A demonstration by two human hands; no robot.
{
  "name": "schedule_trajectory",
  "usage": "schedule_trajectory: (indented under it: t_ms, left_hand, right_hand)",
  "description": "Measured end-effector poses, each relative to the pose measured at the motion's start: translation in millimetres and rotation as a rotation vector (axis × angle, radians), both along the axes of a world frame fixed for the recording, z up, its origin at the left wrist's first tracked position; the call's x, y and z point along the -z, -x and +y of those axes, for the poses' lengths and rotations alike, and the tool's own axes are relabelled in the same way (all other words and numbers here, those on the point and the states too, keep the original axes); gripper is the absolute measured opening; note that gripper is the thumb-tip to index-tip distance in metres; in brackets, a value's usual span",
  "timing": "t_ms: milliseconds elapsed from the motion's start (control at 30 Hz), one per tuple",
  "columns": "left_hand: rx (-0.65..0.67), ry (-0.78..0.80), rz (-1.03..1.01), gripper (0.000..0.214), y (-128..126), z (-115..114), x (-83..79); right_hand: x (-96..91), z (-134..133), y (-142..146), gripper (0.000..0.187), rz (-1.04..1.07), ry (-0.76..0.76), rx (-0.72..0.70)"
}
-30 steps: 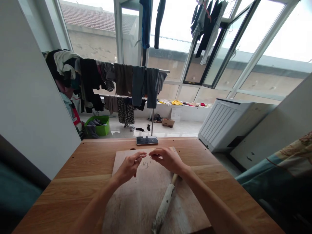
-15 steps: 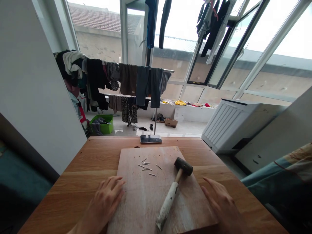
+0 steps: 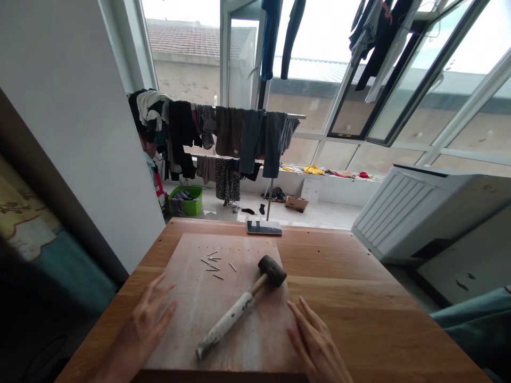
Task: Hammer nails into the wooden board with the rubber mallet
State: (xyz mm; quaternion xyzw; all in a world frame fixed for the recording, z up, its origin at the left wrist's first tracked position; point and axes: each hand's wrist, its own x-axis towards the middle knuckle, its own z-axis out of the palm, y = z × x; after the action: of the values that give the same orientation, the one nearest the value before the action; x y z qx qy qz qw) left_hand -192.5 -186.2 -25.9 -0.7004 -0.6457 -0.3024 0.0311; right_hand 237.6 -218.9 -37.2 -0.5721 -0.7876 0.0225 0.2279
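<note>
A flat wooden board (image 3: 183,319) lies on the wooden table, with a row of small holes near its far edge. On it rests a mallet (image 3: 235,311) with a black head at the upper right and a worn white-wrapped handle slanting to the lower left. Several loose nails (image 3: 215,263) are scattered over the board's far left part. My left hand (image 3: 149,319) is at the board's left edge, fingers spread and holding nothing. My right hand (image 3: 313,340) lies along the right edge with its fingers stretched out. Both hands appear to touch the board's sides.
A phone (image 3: 264,227) lies at the far edge of the wooden table (image 3: 359,314). Beyond stand a rack of hanging clothes (image 3: 229,133) and a green basket (image 3: 194,199). A white appliance (image 3: 391,205) stands at right, and a white wall (image 3: 91,133) rises at left.
The board has turned and shifted left on the table, carrying the mallet and nails with it. Both hands have moved left along with its edges. The camera view has swung slightly left.
</note>
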Motion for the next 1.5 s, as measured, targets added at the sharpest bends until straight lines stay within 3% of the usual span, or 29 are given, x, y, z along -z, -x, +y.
schedule_trajectory:
  t_ms: [167, 233, 333, 433, 567, 800, 933, 1067, 1167, 1267, 1367, 1500]
  left_hand:
    - [-0.272, 0.067, 0.009, 0.045, 76.1, 6.7, -7.2]
    - [-0.314, 0.099, 0.014, 0.048, 89.4, 7.1, -13.7]
    - [-0.353, 0.123, 0.026, 0.051, 88.0, 5.6, -25.7]
    - [-0.351, 0.100, 0.039, 0.047, 70.4, 2.0, -35.3]
    - [-0.285, 0.039, 0.043, 0.042, 36.6, -7.5, -35.4]
    - [0.061, 0.080, 0.016, 0.030, -30.9, -28.1, -21.2]
    - [0.236, 0.142, 0.051, 0.026, -51.2, -20.1, -25.6]
    - [0.347, 0.076, 0.094, 0.030, -74.7, 9.9, -30.1]
    - [0.422, 0.077, 0.150, 0.043, -100.6, 37.6, -26.0]
    - [0.434, 0.094, 0.231, 0.056, -120.8, 59.3, -16.3]
    - [0.445, 0.114, 0.279, 0.063, -128.7, 68.1, -8.8]
    - [0.490, 0.136, 0.280, 0.064, -130.2, 65.2, -9.1]
  right_hand:
    - [-20.3, 15.8, 64.3, 0.049, -0.032, -0.042, -0.171]
    - [-30.9, 19.3, 80.3, 0.047, -0.013, -0.030, -0.256]
    - [-39.1, 19.9, 93.1, 0.045, 0.006, -0.020, -0.392]
    - [-37.5, 18.2, 92.3, 0.041, 0.022, -0.066, -0.392]
    - [-30.2, 14.4, 67.1, 0.034, 0.042, -0.175, -0.266]
    - [-10.8, 0.4, -34.8, 0.031, 0.081, -0.254, 0.064]
    - [-11.3, -9.3, -72.3, 0.042, 0.087, -0.206, 0.228]
    - [-25.9, -14.2, -51.7, 0.051, 0.201, -0.114, 0.314]
    - [-39.5, -10.7, -16.5, 0.049, 0.229, 0.114, 0.227]
    - [-48.1, -2.5, 8.3, 0.045, 0.213, 0.245, 0.191]
    - [-50.4, 5.0, 14.6, 0.038, 0.260, 0.302, 0.244]
    - [-51.1, 6.9, 6.5, 0.038, 0.520, 0.434, 0.279]
